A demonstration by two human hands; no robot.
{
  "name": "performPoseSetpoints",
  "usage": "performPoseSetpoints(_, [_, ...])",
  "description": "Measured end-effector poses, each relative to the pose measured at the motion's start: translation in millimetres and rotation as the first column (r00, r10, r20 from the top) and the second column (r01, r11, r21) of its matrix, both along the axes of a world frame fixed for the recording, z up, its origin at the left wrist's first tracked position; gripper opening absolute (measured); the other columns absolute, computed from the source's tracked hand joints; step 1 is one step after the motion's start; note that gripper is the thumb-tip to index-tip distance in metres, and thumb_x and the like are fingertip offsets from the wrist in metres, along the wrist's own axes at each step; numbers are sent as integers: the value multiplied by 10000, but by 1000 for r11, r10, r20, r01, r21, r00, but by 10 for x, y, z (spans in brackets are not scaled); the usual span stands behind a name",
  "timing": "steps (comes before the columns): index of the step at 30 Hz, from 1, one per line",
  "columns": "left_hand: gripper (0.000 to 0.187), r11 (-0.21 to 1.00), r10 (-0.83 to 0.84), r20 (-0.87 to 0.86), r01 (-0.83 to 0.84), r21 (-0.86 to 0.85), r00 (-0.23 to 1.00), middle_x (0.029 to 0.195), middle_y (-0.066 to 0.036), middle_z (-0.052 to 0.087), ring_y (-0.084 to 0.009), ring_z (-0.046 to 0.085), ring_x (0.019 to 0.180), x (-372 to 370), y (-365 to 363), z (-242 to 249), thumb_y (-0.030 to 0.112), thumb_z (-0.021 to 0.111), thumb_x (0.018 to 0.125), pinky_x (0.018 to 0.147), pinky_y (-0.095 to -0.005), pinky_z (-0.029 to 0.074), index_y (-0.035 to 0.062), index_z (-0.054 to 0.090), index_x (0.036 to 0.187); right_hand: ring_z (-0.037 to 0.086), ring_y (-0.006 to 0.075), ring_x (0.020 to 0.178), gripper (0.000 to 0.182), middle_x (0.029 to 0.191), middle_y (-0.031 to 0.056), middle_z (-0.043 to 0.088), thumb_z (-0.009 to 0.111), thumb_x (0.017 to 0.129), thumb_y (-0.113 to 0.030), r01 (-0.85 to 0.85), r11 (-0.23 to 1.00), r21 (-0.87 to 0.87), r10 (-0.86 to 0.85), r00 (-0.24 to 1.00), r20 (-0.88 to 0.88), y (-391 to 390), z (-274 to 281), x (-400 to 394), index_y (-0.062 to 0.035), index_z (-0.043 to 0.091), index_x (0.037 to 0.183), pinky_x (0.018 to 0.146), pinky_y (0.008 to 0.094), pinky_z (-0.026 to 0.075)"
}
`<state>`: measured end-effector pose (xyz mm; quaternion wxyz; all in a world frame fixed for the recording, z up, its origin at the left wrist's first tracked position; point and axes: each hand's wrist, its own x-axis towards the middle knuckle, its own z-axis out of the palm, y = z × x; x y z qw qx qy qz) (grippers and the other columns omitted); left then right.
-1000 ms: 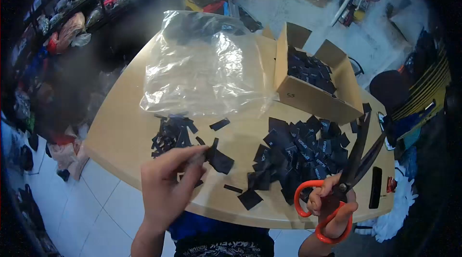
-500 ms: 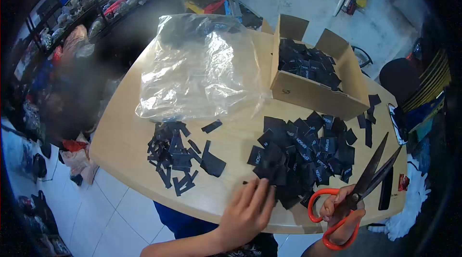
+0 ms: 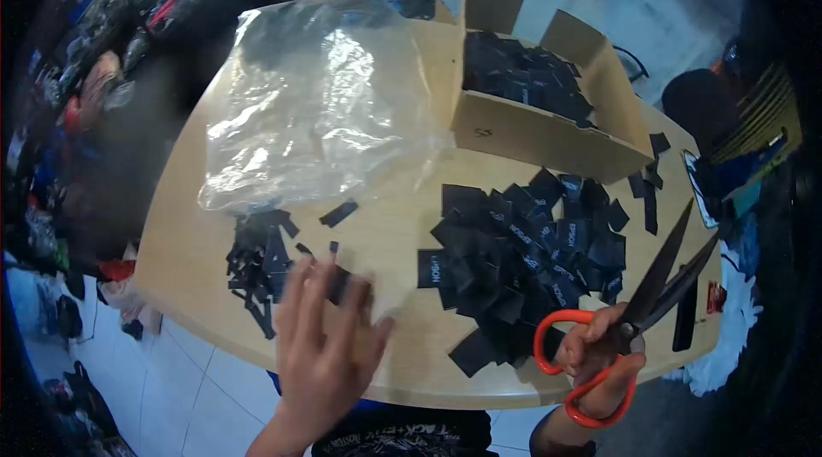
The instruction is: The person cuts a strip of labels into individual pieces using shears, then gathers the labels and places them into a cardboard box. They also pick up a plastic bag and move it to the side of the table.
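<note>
My right hand [image 3: 594, 346] grips a pair of scissors [image 3: 655, 298] by the orange-red handles, with the dark blades apart and pointing up and away. My left hand [image 3: 325, 341], slightly blurred, hovers over the near side of the table with its fingers spread, partly covering a small pile of thin black scraps [image 3: 255, 256]. A larger heap of black fabric labels [image 3: 514, 260], several printed EPSON in white, lies between my hands. One black scrap [image 3: 338, 214] sits apart near the clear plastic bag.
A clear plastic bag [image 3: 317, 114] lies flat at the back left of the table [image 3: 184, 243]. Beside it stands an open cardboard box [image 3: 548, 131] with more black labels inside. A phone-like flat object [image 3: 699, 190] and a black strip [image 3: 685, 320] lie at the right edge.
My left hand has moved left from the label heap to the scrap pile, its fingers now spread. The view has shifted slightly. My right hand still holds the scissors with blades apart.
</note>
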<state>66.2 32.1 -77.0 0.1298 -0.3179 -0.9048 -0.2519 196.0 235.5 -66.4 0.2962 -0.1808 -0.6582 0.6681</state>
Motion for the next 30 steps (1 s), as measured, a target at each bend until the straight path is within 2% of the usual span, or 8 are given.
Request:
performPoseSetpoints(3, [259,986,127,-30,-129,-105,991,1305,-190,397,-379,309,1252,-87,-17,-81,67,697,688,986,-464,297,17,635,934,411,92,435,689,556,56,437,493,714,-695,-27,1000,10,26,999,21,-6,30,-23,-25,407,854,395,205,332])
performPoseSetpoints(14, [91,997,63,-121,-69,-46,991,1244,-179,473,-378,386,1204,-142,62,-226,35,677,697,918,-423,335,15,625,769,416,91,430,691,557,63,442,509,700,-686,-45,999,-1,45,998,37,-17,37,-52,-15,415,839,386,202,339])
performPoseSetpoints(16, [65,999,22,-40,-20,43,999,1276,-150,453,-363,334,1250,-133,54,-194,10,656,726,995,-440,295,16,630,785,418,90,429,688,558,64,444,514,700,-682,-36,999,-12,36,999,35,-5,20,-62,-15,416,839,386,202,344])
performPoseSetpoints(18, [71,995,8,-67,-1,99,998,1231,-159,488,-362,386,1214,-161,63,-57,-7,637,736,956,-425,348,6,624,805,416,87,426,685,557,68,446,519,700,-679,-57,998,-6,57,998,34,7,21,-70,-16,417,840,387,197,345])
performPoseSetpoints(22, [119,924,-22,-224,105,369,974,1035,-188,571,-250,571,955,-245,120,68,-19,590,782,744,-310,480,-6,595,900,431,87,451,686,562,57,433,525,695,-684,-27,1000,-2,27,999,44,-32,34,-88,-21,419,837,396,189,344])
performPoseSetpoints(24, [163,594,-118,184,-79,800,976,915,-159,602,-176,598,765,-187,177,125,-42,572,803,613,-225,472,-51,563,966,432,97,467,715,557,55,446,544,675,-691,9,1000,-24,-8,999,50,-48,47,-79,-2,445,838,410,205,335])
performPoseSetpoints(25, [177,479,-252,226,-81,874,941,862,-140,617,-93,576,699,-201,233,151,-39,532,842,587,-178,455,-76,521,1015,433,107,484,744,551,54,460,563,655,-698,47,998,-41,-44,997,61,-53,50,-68,16,471,839,425,221,326])
performPoseSetpoints(30, [208,505,-366,502,-285,815,784,904,-108,624,-91,592,800,-205,390,118,-58,560,819,671,-182,476,-63,541,1026,437,110,483,743,552,51,463,556,662,-701,40,999,-11,-39,998,49,-15,58,-19,13,468,845,417,223,326])
